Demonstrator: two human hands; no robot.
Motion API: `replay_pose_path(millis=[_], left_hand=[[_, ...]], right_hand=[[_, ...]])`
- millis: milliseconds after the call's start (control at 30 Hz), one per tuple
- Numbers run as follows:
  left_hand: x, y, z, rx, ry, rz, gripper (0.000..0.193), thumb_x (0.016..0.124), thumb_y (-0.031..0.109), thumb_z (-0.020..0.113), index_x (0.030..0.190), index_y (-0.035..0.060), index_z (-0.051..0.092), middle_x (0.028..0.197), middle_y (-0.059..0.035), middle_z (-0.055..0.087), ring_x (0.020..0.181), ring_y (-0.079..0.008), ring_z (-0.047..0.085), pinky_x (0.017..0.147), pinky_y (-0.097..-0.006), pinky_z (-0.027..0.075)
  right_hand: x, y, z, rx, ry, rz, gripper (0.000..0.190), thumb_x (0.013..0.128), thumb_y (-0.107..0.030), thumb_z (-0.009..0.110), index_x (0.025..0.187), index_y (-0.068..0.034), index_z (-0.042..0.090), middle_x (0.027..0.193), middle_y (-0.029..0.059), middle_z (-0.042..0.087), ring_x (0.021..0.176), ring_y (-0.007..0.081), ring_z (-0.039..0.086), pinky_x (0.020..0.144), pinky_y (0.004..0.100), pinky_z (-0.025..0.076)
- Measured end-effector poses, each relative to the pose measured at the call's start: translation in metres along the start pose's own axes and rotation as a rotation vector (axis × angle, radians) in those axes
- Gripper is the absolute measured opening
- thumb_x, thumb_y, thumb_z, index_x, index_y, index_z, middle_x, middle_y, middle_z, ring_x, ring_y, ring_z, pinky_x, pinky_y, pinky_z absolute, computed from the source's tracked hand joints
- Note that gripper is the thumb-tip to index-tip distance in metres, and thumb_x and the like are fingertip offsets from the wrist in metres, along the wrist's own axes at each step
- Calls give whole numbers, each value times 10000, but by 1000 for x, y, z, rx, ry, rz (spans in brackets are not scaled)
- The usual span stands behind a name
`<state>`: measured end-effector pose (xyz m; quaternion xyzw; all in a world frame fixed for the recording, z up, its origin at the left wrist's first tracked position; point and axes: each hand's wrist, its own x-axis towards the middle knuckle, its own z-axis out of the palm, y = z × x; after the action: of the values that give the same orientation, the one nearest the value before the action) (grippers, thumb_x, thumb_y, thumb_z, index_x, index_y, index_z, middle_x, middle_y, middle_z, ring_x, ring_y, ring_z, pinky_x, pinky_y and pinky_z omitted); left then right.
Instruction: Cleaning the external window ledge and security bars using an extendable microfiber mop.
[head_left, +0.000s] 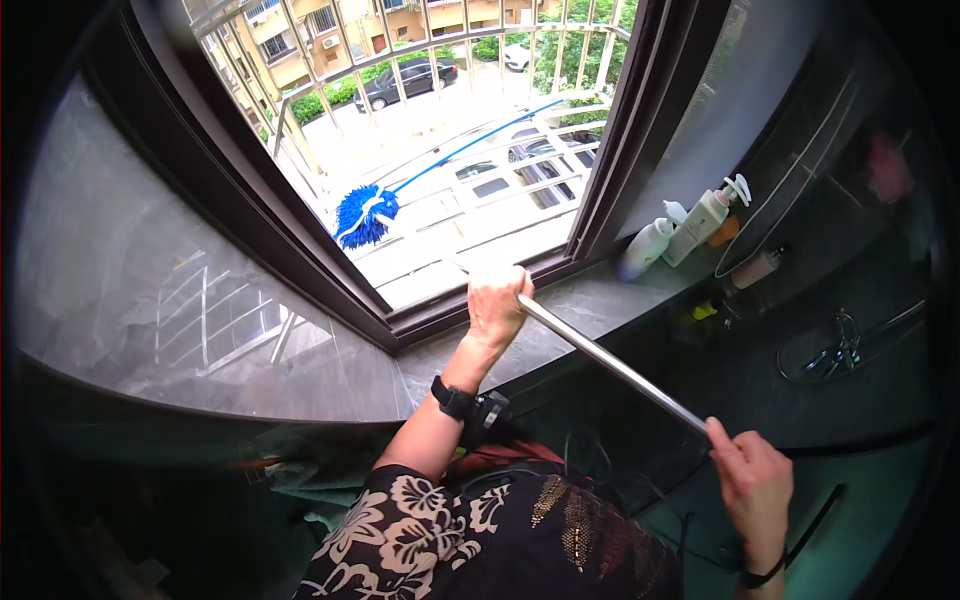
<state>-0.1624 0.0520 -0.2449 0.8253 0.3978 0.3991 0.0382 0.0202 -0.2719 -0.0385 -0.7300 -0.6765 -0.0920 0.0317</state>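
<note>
My left hand (496, 300) is closed around a silver metal pole (615, 362), just above the window sill (577, 300). Lower right, my right hand (754, 476) grips the near end of that same pole. Past my left hand, the pole's far part fades into the glare outside. A blue mop head (366, 216) with shaggy strands and a white piece is outside, over the bars of the window cage (480, 240). From it a thin blue rod (472, 146) slants to the upper right. Whether the silver pole joins the mop head, I cannot tell.
A dark window frame (611, 165) borders the opening. White pump bottles (697, 229) stand on the sill at right. Beyond are a wall-mounted chrome tap (840, 349) and a hanging cord (780, 176). Grey tiles (225, 300) cover the left wall.
</note>
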Motion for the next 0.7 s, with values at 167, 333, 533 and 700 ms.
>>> replay_pose_path(millis=[167,333,533,700], left_hand=[[-1,3,32,-53,63,16,199,782,166,658,630,79,562,683,-106,534,717,-319,565,677,-449,439],[24,65,50,-208,152,162,269,793,140,683,615,94,487,660,-95,506,701,-307,529,672,-429,419],[12,40,24,-210,50,180,238,805,146,690,671,72,508,701,-99,520,717,-302,533,687,-423,431],[-23,0,1,5,10,63,197,789,136,676,674,71,530,687,-105,518,706,-308,537,681,-439,433]], right_hand=[[-6,-1,3,-34,1,30,467,764,-15,673,1205,-168,688,751,42,479,665,202,552,569,340,445],[-39,14,-35,-206,48,77,530,722,38,668,1212,-163,686,764,59,483,648,216,533,534,347,420],[-11,21,-42,-196,47,2,517,690,21,683,1174,-160,706,767,46,491,653,204,536,525,332,410],[6,21,0,-73,37,-99,467,714,-39,671,1156,-185,717,787,28,511,648,184,528,556,314,419]])
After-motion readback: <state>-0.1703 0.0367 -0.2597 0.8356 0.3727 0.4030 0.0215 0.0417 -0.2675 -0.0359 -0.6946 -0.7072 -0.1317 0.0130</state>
